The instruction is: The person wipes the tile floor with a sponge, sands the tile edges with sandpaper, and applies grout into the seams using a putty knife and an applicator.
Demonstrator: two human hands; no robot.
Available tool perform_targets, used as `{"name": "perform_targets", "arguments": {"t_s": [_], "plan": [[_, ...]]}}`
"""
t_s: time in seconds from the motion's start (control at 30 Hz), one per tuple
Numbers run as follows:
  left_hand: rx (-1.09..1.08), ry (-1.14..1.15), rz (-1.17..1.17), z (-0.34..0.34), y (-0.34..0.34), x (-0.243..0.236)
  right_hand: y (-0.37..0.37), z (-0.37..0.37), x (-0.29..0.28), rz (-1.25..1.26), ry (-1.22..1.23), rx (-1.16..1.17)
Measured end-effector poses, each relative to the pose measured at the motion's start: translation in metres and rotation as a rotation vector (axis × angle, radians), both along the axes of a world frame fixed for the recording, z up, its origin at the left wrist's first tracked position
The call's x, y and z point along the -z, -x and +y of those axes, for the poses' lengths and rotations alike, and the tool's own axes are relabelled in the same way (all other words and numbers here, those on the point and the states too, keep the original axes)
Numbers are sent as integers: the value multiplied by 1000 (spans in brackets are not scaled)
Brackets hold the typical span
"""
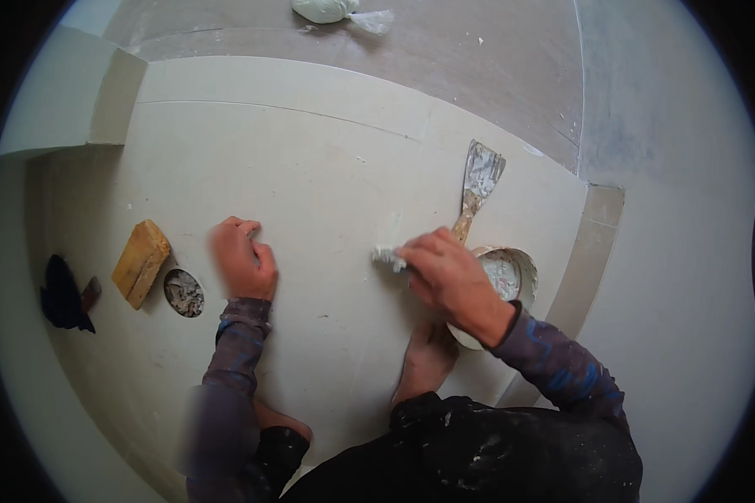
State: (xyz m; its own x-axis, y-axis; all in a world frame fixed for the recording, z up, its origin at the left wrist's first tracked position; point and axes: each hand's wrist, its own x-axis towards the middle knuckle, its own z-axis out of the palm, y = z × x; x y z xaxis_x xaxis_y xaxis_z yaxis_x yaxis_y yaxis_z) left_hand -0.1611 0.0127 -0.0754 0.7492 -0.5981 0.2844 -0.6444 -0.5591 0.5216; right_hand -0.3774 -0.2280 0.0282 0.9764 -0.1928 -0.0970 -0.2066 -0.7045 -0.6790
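Observation:
My right hand [451,281] pinches a small whitish, paste-smeared piece [388,257] over the pale surface; its exact kind does not show. Just right of that hand, partly behind the wrist, stands a round tub [526,267] with white paste [502,275] inside. Beyond it lies a putty knife [480,178], its blade coated in dried paste and its handle toward my hand. My left hand [247,261] is curled closed, low over the surface, with its palm side hidden. Left of it is a round hole [184,292] filled with grey, crumpled-looking stuff.
A yellowish block [141,263] lies left of the hole, with a dark cloth-like thing [64,295] farther left. My bare feet [425,362] are on the surface. A raised ledge [594,243] borders it on the right. A tied plastic bag [325,8] lies at the far edge.

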Motion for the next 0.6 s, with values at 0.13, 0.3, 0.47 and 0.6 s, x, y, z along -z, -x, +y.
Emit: {"name": "perform_targets", "arguments": {"t_s": [0.13,0.3,0.47,0.6], "plan": [[-8,-13,9,1,-1,-8,-40,-34,13,-166,396,164],[-1,-3,-12,0,1,-4,-3,40,20,-56,476,-42],[14,-13,-43,-1,-1,-9,25,91,5,-13,312,-122],[16,-27,-24,4,-2,-1,45,108,6,246,-162,-183]]}}
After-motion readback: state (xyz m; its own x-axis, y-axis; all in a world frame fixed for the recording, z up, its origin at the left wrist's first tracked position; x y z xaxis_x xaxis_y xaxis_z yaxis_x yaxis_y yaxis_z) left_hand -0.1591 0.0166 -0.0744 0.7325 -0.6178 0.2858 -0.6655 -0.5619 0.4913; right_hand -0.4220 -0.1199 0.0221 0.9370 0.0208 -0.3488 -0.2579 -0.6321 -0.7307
